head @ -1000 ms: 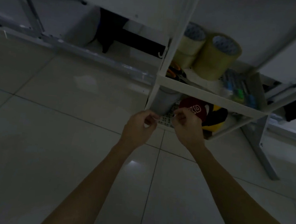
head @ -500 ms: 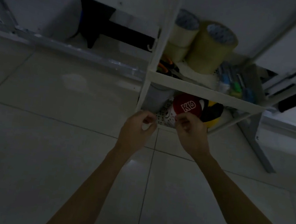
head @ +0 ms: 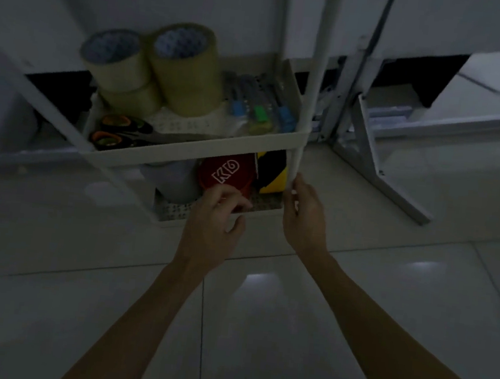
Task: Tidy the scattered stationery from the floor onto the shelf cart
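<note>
Tape rolls [head: 175, 67] on upper cart tray [head: 197, 150]; right hand [head: 304, 216] grip round cart post [head: 294, 169], left hand [head: 214, 219] loosely curled, empty.

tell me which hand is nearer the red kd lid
Left. The left hand reaches the red lid; the right hand grips the cart post beside it.

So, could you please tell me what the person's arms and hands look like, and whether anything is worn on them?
Both forearms are bare as far as the picture shows: no sleeves, gloves or watch in view. The left hand and the right hand show no rings that I can make out, though the light is dim.
</note>
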`<state>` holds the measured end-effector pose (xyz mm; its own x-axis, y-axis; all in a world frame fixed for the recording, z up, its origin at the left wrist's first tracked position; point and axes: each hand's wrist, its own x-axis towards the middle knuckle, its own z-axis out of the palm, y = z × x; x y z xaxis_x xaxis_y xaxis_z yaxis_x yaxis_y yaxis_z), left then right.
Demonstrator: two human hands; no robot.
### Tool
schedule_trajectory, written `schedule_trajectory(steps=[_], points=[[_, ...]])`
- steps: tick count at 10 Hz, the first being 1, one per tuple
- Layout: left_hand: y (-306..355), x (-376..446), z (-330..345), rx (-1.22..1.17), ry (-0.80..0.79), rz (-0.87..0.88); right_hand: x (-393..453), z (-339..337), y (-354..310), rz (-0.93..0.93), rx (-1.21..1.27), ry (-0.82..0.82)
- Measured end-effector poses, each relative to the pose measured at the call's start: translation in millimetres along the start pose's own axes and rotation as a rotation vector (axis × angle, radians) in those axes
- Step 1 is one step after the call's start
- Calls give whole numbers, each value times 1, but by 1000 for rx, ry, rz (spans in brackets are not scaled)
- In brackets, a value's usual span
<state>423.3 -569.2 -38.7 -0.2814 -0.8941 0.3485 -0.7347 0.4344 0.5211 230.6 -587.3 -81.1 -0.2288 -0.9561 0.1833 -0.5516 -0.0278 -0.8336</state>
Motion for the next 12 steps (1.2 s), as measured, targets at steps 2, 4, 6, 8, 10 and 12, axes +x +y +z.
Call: schedule_trajectory(steps=[2, 4, 6, 8, 10, 12], points=[[35, 21, 19, 406, 196, 213, -4, 4, 21, -50, 88, -76], [37, 35, 20, 612, 215, 244, -4, 7, 30, -17, 131, -115], [41, 31, 12, 726, 70, 151, -4, -2, 23, 1, 59, -210], [79, 27, -30, 686, -296, 26, -1, -75, -24, 146, -86, -468], [185, 33, -125, 364, -672, -337, -16, -206, -158, 179, -259, -586], [320, 53, -285, 151, -722, -485, -26, -335, -321, 140, -423, -724]])
